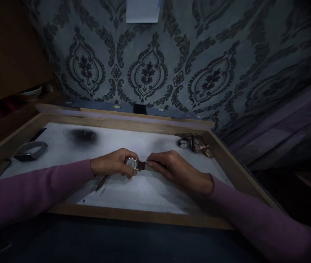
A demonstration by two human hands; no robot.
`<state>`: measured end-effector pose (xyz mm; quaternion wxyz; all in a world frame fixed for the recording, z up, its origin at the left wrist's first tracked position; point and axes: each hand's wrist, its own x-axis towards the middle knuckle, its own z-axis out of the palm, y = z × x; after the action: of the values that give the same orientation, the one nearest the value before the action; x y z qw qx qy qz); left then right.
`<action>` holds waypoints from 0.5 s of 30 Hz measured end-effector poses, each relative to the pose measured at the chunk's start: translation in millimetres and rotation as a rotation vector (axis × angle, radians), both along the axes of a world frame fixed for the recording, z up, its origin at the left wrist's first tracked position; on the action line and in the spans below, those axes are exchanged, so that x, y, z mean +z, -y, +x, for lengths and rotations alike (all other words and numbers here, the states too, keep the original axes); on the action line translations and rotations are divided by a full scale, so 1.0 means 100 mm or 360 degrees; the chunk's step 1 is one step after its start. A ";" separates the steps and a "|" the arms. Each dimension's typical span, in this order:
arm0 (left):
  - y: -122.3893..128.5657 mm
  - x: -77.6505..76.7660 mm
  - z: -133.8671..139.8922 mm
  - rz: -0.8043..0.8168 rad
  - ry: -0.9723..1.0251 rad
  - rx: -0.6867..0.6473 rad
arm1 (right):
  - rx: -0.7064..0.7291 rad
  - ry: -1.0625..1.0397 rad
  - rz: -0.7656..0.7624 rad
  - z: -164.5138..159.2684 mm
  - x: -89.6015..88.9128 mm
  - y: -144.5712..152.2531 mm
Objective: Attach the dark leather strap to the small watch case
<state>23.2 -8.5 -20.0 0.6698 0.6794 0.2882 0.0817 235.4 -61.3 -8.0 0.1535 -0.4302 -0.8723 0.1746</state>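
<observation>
A wristwatch (pixel 131 163) with a round, bright-rimmed face and a dark red strap is held above the white-lined bottom of a wooden tray (pixel 144 213). My left hand (pixel 114 162) is closed around the watch case, thumb and fingers at its edges. Part of the strap hangs below that hand, towards the lower left. At the short strap end, my right hand (pixel 172 168) pinches the buckle end between thumb and forefinger. The small buckle is partly hidden by the fingertips.
Several watches (pixel 194 143) lie bunched in the tray's back right corner. A grey metal band (pixel 31 151) rests at the left side. A dark smudge (pixel 83 136) marks the white lining. Patterned wallpaper (pixel 148 73) rises behind; a wooden cabinet (pixel 10 51) stands at left.
</observation>
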 end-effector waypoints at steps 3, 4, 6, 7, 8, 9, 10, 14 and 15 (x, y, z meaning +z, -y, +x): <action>0.00 -0.01 0.00 0.0020 0.0005 -0.0015 | -0.0006 -0.0016 -0.0021 0.00 0.00 0.00; 0.00 -0.01 0.00 0.0033 0.0010 -0.0014 | -0.0009 -0.0020 -0.0031 -0.01 0.00 0.00; 0.01 -0.02 0.01 0.0057 0.0015 0.0000 | -0.0022 -0.0022 -0.0047 -0.02 0.00 0.01; 0.02 -0.02 0.01 0.0063 0.0014 0.0012 | -0.0030 -0.0021 -0.0061 -0.03 0.00 0.01; 0.02 -0.01 0.02 0.0060 0.0010 0.0026 | -0.0040 -0.0018 -0.0076 -0.04 0.01 0.01; 0.03 -0.01 0.02 0.0050 0.0003 0.0040 | -0.0050 -0.0018 -0.0091 -0.05 0.01 0.02; 0.03 0.00 0.03 0.0037 -0.0002 0.0057 | -0.0068 -0.0028 -0.0113 -0.05 0.02 0.02; 0.04 0.01 0.04 0.0000 -0.0048 0.0093 | -0.0129 -0.0258 -0.0419 -0.08 0.04 0.02; 0.04 0.01 0.04 -0.0003 -0.0059 0.0092 | -0.0126 -0.0360 -0.0561 -0.08 0.04 0.02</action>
<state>27.1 -12.8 -18.7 0.6624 0.6715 0.3202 0.0880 227.0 -63.1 -4.2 0.1796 -0.4621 -0.7878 0.3655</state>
